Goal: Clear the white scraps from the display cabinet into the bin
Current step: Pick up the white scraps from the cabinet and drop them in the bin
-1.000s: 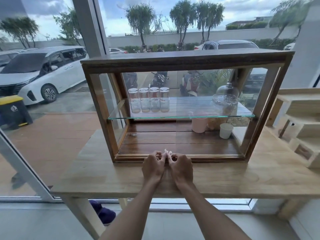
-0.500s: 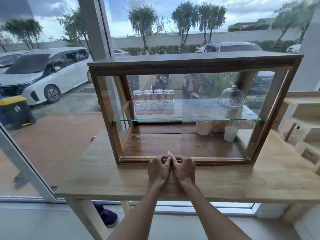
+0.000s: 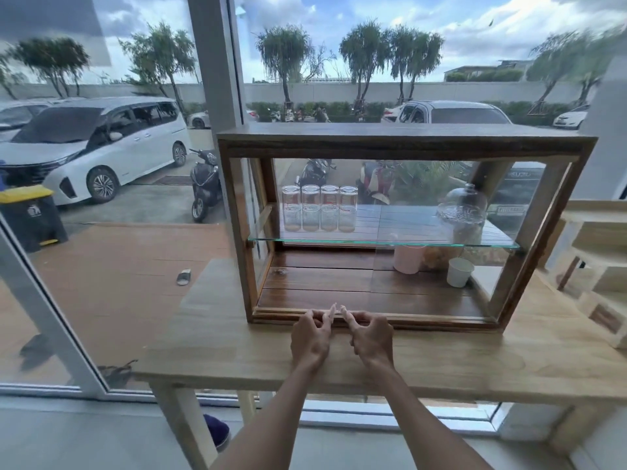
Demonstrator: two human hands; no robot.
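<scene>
The wooden display cabinet [image 3: 403, 140] with glass sides stands on a light wooden table [image 3: 230, 347]. My left hand [image 3: 310, 337] and my right hand [image 3: 371, 339] are side by side at the cabinet's front bottom rail, a small gap between them. Each hand has its fingers curled and pinches a tiny white scrap [image 3: 334, 308] at its raised fingertips; the right hand's scrap [image 3: 342, 309] sits just beside the left one. The scraps are very small and partly hidden by the fingers. I see no other scraps on the dark wooden cabinet floor [image 3: 322, 283].
A glass shelf [image 3: 339, 239] carries several upturned glasses [image 3: 320, 208] and a glass dome [image 3: 461, 212]. Below it stand a pink container [image 3: 409, 259] and a white cup [image 3: 458, 272]. A wooden rack [image 3: 600, 252] is at the right. A yellow-lidded bin [image 3: 30, 215] stands outside the window.
My hands were pressed together at the cabinet's front rail and have now drawn slightly apart. The view has shifted to the left.
</scene>
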